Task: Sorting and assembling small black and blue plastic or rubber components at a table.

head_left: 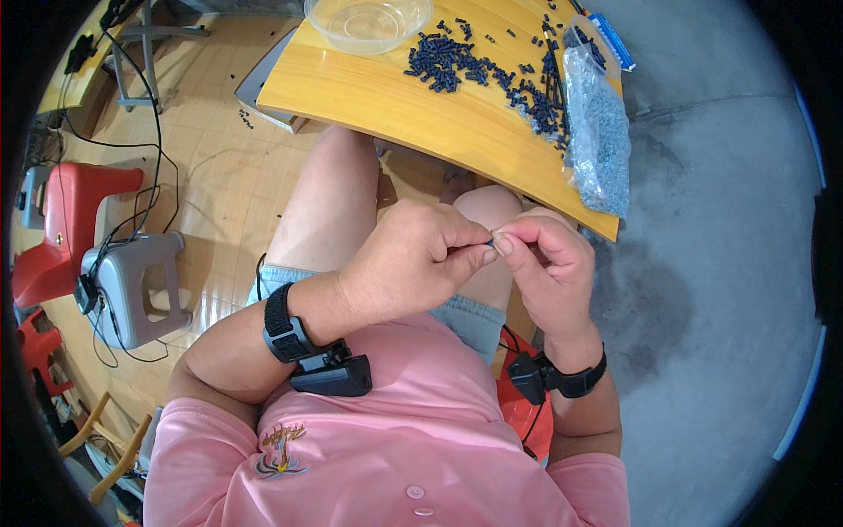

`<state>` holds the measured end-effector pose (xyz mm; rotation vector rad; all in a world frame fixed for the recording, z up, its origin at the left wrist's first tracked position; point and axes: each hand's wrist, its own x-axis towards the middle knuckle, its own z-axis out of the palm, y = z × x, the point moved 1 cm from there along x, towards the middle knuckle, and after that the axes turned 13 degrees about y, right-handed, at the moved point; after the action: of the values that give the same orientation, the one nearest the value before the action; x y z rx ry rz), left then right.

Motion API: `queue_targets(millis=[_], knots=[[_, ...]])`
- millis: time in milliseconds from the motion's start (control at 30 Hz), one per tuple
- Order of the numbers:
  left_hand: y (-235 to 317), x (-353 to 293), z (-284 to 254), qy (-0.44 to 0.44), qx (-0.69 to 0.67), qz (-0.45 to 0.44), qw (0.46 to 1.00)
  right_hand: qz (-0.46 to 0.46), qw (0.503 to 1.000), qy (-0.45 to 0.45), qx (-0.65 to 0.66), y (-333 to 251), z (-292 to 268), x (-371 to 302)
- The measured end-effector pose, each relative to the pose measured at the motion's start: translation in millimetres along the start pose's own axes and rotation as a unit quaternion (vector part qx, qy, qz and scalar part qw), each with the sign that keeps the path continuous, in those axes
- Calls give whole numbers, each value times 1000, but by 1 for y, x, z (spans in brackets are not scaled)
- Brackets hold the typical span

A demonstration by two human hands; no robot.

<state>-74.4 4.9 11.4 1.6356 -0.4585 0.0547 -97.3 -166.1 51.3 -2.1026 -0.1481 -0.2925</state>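
My left hand (420, 249) and my right hand (555, 262) meet just off the near edge of the table, above my lap. Thumb and forefinger are pinched on both hands. Between the touching fingertips shows a sliver of a small dark piece (491, 242), mostly covered, so its shape cannot be made out. On the table beyond lies a pile of small black plastic parts (442, 63), with more of them scattered toward the right. A clear plastic bag (599, 132) filled with small grey-blue pieces rests along the table's right side.
The yellow wooden table (351, 92) has a clear round plastic bowl (367, 39) at its far left. A blue and white packet (612, 41) lies by the right edge, near a grey wall (702, 193). Red (75, 220) and grey (132, 290) stools with loose cables stand at left.
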Motion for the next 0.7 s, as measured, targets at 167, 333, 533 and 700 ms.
queue_targets(millis=[167,333,533,700], knots=[[0,0,-3,-14,-36,-4,999,15,999,8,51,-1,2,-3],[5,3,-5,-60,-85,-74,992,33,997,44,61,-2,3,-8],[1,0,-3,-22,-51,-2,998,34,996,71,38,-3,8,-11],[4,-1,2,82,26,59,995,84,991,78,68,-3,7,-4]])
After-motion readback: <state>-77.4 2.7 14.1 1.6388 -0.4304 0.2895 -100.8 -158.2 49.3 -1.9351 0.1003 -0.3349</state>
